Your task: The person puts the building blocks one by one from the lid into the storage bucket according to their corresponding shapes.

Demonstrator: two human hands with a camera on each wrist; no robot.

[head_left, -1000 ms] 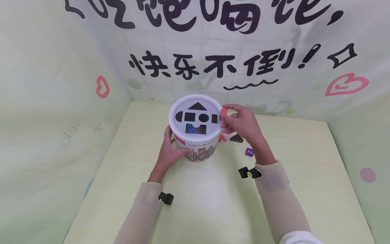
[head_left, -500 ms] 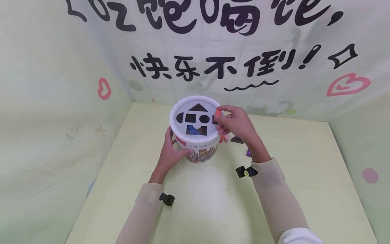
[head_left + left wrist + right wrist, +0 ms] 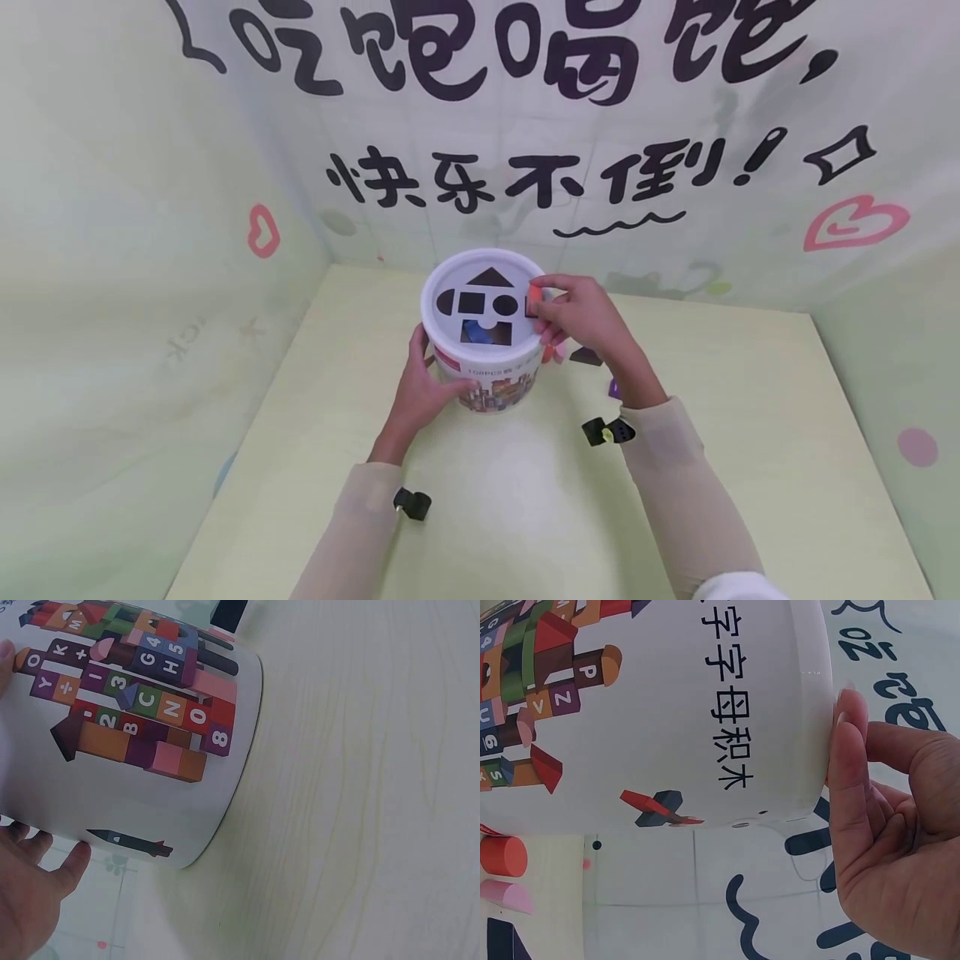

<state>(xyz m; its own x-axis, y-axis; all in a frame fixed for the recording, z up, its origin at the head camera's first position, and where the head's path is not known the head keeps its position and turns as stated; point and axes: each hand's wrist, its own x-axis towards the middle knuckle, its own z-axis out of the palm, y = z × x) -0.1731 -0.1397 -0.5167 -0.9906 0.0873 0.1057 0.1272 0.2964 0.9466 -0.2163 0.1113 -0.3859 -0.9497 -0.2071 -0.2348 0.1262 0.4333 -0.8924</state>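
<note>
A white bucket [image 3: 480, 375] with printed block pictures stands upright on the table. Its white lid [image 3: 452, 277] has several shaped cut-outs, and a blue block [image 3: 477, 332] shows through the arch-shaped one. My left hand [image 3: 422, 398] grips the bucket's left side, thumb across the front. At the lid's right edge, my right hand [image 3: 583, 315] pinches an orange-red block [image 3: 535, 297] upright at the small rectangular hole; how far it sits in the hole I cannot tell. In the right wrist view, the right hand [image 3: 896, 817] hides nearly all of that block.
Right of the bucket lie a red cylinder [image 3: 504, 856], a pink rounded block [image 3: 506, 896] and a dark triangular block [image 3: 587, 357]. A purple block [image 3: 614, 389] is partly hidden by the right wrist. A printed wall sheet [image 3: 517, 225] rises behind the table [image 3: 510, 508].
The right hand has moved left with the orange-red block, from beside the lid's rim to the rectangular hole. The left hand keeps its grip on the bucket. The head view has tilted slightly.
</note>
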